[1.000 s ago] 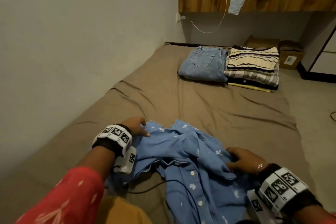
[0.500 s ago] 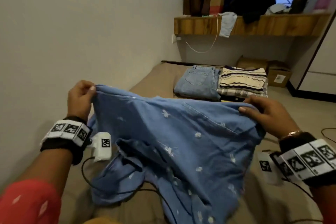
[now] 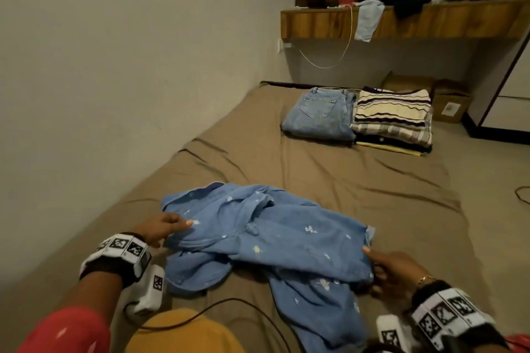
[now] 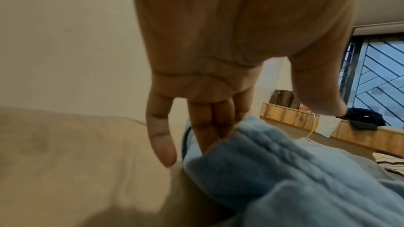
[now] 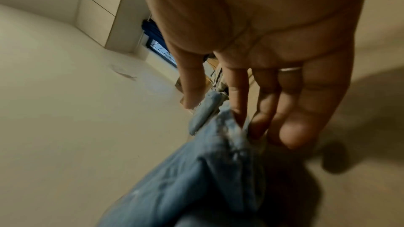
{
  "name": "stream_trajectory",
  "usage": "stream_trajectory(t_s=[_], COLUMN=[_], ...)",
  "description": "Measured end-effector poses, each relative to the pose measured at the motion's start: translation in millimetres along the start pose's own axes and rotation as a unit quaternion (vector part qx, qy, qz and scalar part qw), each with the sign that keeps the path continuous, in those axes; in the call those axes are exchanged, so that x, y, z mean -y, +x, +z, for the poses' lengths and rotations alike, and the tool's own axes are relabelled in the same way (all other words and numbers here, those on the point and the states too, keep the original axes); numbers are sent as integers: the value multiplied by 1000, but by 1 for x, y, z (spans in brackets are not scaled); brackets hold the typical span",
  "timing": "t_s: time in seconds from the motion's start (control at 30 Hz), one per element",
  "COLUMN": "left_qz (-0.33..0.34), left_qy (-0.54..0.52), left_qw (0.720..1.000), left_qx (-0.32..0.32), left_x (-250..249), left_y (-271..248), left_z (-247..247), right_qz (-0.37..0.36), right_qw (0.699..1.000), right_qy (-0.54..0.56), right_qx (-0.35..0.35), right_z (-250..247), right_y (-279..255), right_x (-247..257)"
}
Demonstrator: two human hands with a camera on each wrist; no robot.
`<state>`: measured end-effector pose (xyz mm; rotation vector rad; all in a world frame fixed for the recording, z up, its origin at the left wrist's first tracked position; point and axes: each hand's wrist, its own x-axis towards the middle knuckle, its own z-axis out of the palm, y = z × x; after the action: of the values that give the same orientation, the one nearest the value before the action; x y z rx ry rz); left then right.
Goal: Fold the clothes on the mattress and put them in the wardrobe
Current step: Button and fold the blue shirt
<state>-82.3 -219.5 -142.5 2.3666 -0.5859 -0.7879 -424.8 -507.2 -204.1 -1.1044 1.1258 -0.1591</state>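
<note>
A brown-sheeted mattress (image 3: 329,175) runs along a plain wall, and near its close end lies the blue shirt (image 3: 272,241), crumpled and spread flat on the sheet, its collar turned toward the far end. The left hand (image 3: 160,228) holds the shirt's left edge: the head view shows the thumb lying on top of the cloth, while the left wrist view shows the fingers (image 4: 205,134) pressed together and tucked under a thick fold of the shirt (image 4: 284,170), with the little finger apart and free. The right hand (image 3: 395,272) holds the shirt's right edge. From the head view its grip is half hidden; the right wrist view shows the thumb on 1 side and the fingers (image 5: 238,96) on the other, pinching a bunched seam of the shirt (image 5: 207,170), and a thin ring on 1 finger.

At the mattress's far end sit folded jeans (image 3: 318,114) and, just beside them, a stack of striped folded clothes (image 3: 393,117). Past them a cardboard box (image 3: 450,106) stands on the floor. A wooden shelf (image 3: 401,23) on the end wall carries dark clothing and bags, with a pale cloth and a white cord hanging over its front. Only the wrist views show the window's grille clearly.
</note>
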Motion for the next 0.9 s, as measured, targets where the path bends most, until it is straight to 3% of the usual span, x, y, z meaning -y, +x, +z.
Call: stream_trajectory(t_s=[0.13, 0.2, 0.27, 0.33, 0.37, 0.43, 0.5, 0.57, 0.63, 0.7, 0.73, 0.8, 0.9], left_qz=[87, 133, 146, 150, 152, 156, 179, 222, 237, 221, 208, 209, 234], left_qy=[43, -88, -256, -330, -339, -351, -359, -369, -387, -350, -332, -322, -252], left_qw=[994, 981, 944, 920, 916, 911, 902, 892, 891, 907, 915, 923, 928], left_qx=[-59, -115, -148, -151, -149, -149, -162, -136, -32, 79, 92, 22, -141], left_x=[-11, -11, -11, -16, -20, -32, -44, -53, -65, -77, -82, -93, -116], left_y=[13, 18, 20, 18, 18, 13, 3, -6, -22, -34, -37, -42, -56], left_z=[7, 7, 2, -3, -4, -6, -16, -34, -52, -61, -64, -72, -99], right_qz=[-15, -106, -200, -238, -237, -221, -261, -307, -348, -372, -377, -405, -481], right_qw=[999, 992, 976, 971, 969, 964, 957, 948, 931, 921, 914, 877, 768], right_qy=[48, 54, 20, 6, -1, -39, -93, -86, -84, -118, -149, -259, -412], right_qx=[4, -34, -82, -14, 66, 142, 82, -12, -62, -5, 28, 29, -93], right_z=[18, 12, 6, 5, 7, 7, 5, 5, 0, -5, -6, -8, -9], right_y=[-12, -8, -15, -24, -34, -41, -45, -61, -80, -99, -109, -127, -150], right_x=[0, 9, 25, 38, 46, 62, 94, 136, 179, 214, 228, 254, 294])
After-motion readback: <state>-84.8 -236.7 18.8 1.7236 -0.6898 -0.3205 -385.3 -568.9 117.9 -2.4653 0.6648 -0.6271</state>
